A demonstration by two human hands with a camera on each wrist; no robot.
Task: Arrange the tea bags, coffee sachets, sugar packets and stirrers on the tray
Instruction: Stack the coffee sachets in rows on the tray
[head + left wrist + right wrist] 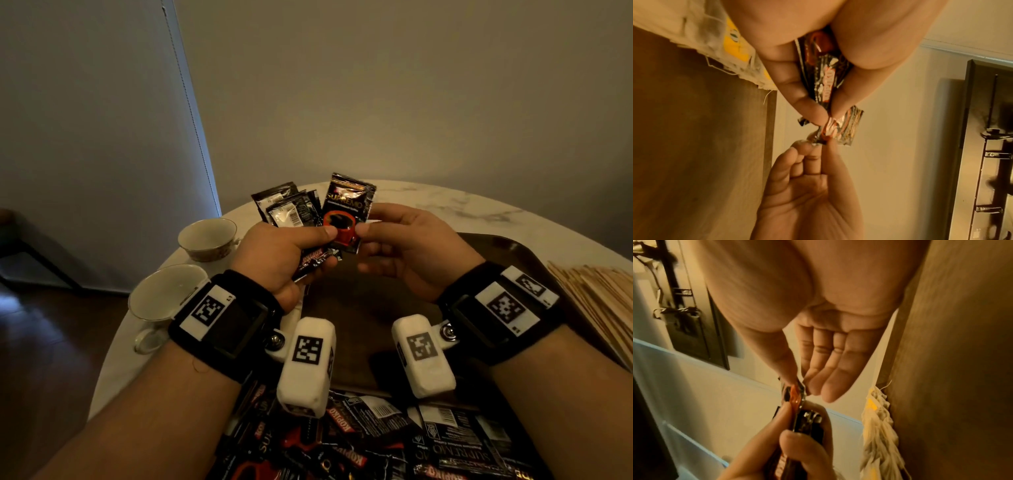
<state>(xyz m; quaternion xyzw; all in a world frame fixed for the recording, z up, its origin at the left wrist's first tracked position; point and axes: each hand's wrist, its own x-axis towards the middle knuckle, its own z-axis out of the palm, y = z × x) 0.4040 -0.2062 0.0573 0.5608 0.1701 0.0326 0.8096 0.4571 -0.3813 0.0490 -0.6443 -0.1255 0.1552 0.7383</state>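
My left hand (291,250) grips a fan of dark coffee sachets (291,209) and a Kopiko packet (313,262), raised above the dark brown tray (496,246). My right hand (394,240) pinches the right edge of the front sachet (346,212), black with a red cup, between thumb and forefinger. In the left wrist view the Kopiko packet (826,87) sits in my curled fingers (797,95) and the right hand (807,186) pinches the sachet (838,129). The right wrist view has the sachet edge (795,395) between both hands.
Two empty teacups (209,236) (164,294) stand on the round marble table (462,205) at left. A heap of coffee sachets (376,438) lies at the near edge. Wooden stirrers (599,301) are stacked at right. Tea bags (877,426) lie beside the tray.
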